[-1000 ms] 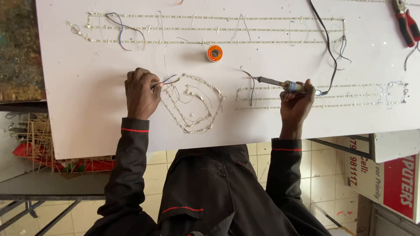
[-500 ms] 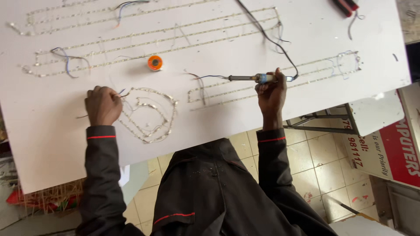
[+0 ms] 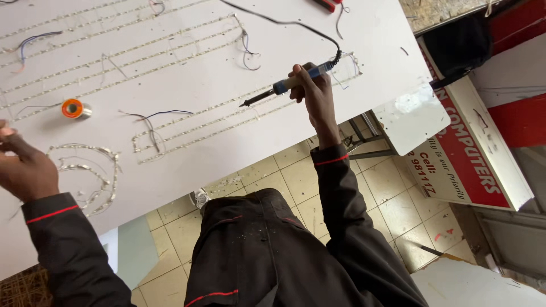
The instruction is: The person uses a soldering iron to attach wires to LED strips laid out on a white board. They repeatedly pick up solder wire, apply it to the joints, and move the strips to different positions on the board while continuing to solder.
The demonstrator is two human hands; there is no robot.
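Soldering iron (image 3: 284, 86): slim dark tip, blue-and-tan handle, black cord trailing off the rear. Left to right across white board (image 3: 187, 74): left hand (image 3: 25, 167) at board edge, loosely curled, apparently empty though partly cropped; orange solder spool (image 3: 73, 108); curved light strip (image 3: 91, 170); straight strips (image 3: 216, 119); right hand (image 3: 313, 91) gripping iron handle, tip just above strips.

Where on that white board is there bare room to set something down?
Bare board runs along the near edge, below the short light strips, and around the corner beyond the right hand. The top left is crowded with long light strips, wires and the solder spool.
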